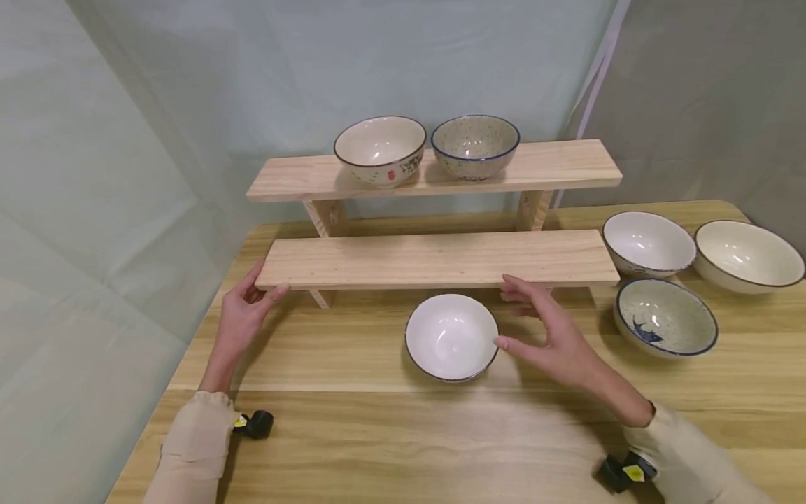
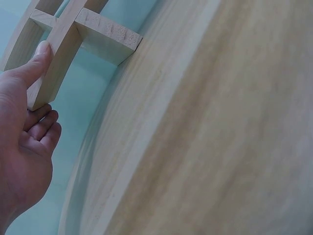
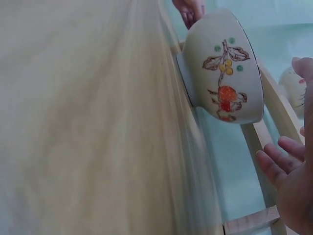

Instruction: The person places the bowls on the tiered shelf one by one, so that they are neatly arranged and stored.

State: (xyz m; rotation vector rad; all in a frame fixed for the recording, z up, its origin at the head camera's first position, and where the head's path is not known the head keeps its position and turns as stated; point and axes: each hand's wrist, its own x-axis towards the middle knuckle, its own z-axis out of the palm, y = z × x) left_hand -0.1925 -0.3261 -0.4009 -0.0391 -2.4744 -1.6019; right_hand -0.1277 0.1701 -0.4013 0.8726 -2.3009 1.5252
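Observation:
My left hand [image 1: 242,316] grips the left end of the lower board of a two-tier wooden shelf [image 1: 434,259]. In the left wrist view its thumb lies along the board, and the other fingers curl at the end. A white bowl [image 1: 452,337] with a dark rim stands upright on the table before the shelf. Seen from the right wrist, this bowl [image 3: 222,68] bears a painted branch and orange-red figures. Just right of it, my right hand [image 1: 560,343] has its fingers spread, holding nothing. Its thumb is close to the rim; contact is unclear.
On the upper board [image 1: 567,164] stand a cream bowl [image 1: 380,150] and a speckled blue-rimmed bowl [image 1: 475,147]. Right of the shelf, a white bowl [image 1: 648,243], a wide cream bowl [image 1: 748,257] and a grey-green bowl [image 1: 666,318] sit close together on the wooden table [image 1: 409,448].

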